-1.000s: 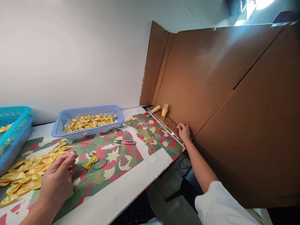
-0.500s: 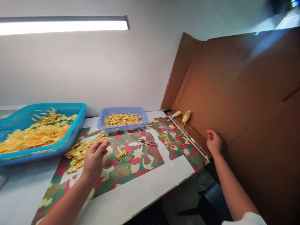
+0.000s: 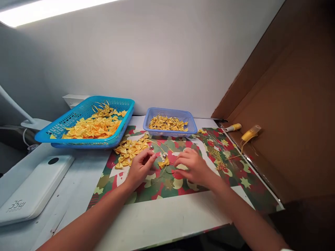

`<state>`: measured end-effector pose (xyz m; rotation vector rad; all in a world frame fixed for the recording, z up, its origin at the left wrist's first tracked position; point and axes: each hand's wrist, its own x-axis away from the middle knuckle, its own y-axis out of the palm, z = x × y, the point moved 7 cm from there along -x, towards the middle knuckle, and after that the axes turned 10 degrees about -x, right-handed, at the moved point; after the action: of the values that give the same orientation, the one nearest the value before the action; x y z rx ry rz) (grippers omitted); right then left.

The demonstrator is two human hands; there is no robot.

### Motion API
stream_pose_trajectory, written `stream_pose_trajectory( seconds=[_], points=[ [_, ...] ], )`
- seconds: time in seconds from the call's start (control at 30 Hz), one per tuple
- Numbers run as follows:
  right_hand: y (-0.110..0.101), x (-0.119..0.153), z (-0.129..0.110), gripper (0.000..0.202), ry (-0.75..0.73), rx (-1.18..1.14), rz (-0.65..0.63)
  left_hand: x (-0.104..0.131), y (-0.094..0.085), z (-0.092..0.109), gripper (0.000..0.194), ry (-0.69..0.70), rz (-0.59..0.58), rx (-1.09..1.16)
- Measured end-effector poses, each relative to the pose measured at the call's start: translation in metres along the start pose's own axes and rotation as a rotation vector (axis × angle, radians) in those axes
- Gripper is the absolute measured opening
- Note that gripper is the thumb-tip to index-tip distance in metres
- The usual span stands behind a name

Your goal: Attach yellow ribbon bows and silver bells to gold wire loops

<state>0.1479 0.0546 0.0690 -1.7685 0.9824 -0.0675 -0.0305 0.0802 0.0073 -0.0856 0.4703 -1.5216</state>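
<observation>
My left hand (image 3: pixel 141 167) is over the patterned paper, its thumb and forefinger curved toward each other; whether something small is between them cannot be made out. My right hand (image 3: pixel 191 165) hovers to the right with fingers apart, holding nothing that shows. Between the hands lies a gold bow (image 3: pixel 163 162) with a small silver bell (image 3: pixel 164 156) and a thin cord loop. A second bell (image 3: pixel 151 147) is just above my left hand. A pile of gold bows (image 3: pixel 131 150) spreads behind my left hand. The scissors are not visible.
A blue basket (image 3: pixel 123 139) of yellow bows stands at the left, a smaller basket (image 3: pixel 170 133) of gold pieces at the back. Yellow thread spools (image 3: pixel 251 133) are by the cardboard wall (image 3: pixel 295 115). A white power bank (image 3: pixel 36 188) lies at the far left.
My right hand has come from the cardboard side to the bow. My left hand is now just left of the bow. The view has shifted, and the power bank has come into sight.
</observation>
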Motion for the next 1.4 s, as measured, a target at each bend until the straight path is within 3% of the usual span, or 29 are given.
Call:
stream_pose_trajectory(
  seconds=[0.1, 0.2, 0.3, 0.4, 0.53, 0.7, 0.93, 1.1, 1.27, 1.33, 1.4],
  points=[
    [0.039, -0.010, -0.007, 0.012, -0.108, 0.137, -0.068, 0.004, 0.002, 0.000, 0.027, -0.002, -0.031, -0.015],
    [0.054, -0.009, -0.005, 0.011, -0.162, 0.201, -0.010, 0.004, 0.003, 0.004, 0.025, 0.040, -0.046, -0.086],
    [0.051, -0.007, 0.000, 0.015, -0.135, 0.071, 0.101, 0.004, 0.005, 0.011, 0.019, 0.132, -0.067, -0.204],
    [0.044, -0.005, 0.008, 0.011, -0.011, -0.271, 0.223, 0.008, 0.012, 0.019, 0.017, 0.235, -0.153, -0.277],
    [0.046, -0.001, 0.019, 0.009, 0.178, -0.617, 0.314, 0.013, 0.022, 0.019, 0.019, 0.175, -0.320, -0.213],
    [0.045, 0.001, 0.020, 0.010, 0.194, -0.666, 0.378, 0.014, 0.028, 0.013, 0.021, 0.021, -0.393, -0.034],
    [0.047, 0.001, 0.024, 0.010, 0.269, -0.796, 0.334, 0.015, 0.034, 0.014, 0.020, 0.055, -0.444, -0.171],
    [0.044, 0.003, 0.022, 0.010, 0.290, -0.761, 0.389, 0.017, 0.036, 0.019, 0.015, 0.119, -0.452, -0.278],
    [0.044, 0.010, 0.006, 0.010, 0.228, -0.521, 0.527, 0.021, 0.036, 0.030, 0.017, 0.224, -0.346, -0.351],
    [0.044, 0.012, -0.002, 0.011, 0.157, -0.406, 0.550, 0.023, 0.036, 0.030, 0.017, 0.188, -0.327, -0.266],
    [0.043, 0.014, -0.005, 0.011, 0.128, -0.333, 0.572, 0.023, 0.036, 0.022, 0.014, 0.054, -0.319, -0.079]
  ],
)
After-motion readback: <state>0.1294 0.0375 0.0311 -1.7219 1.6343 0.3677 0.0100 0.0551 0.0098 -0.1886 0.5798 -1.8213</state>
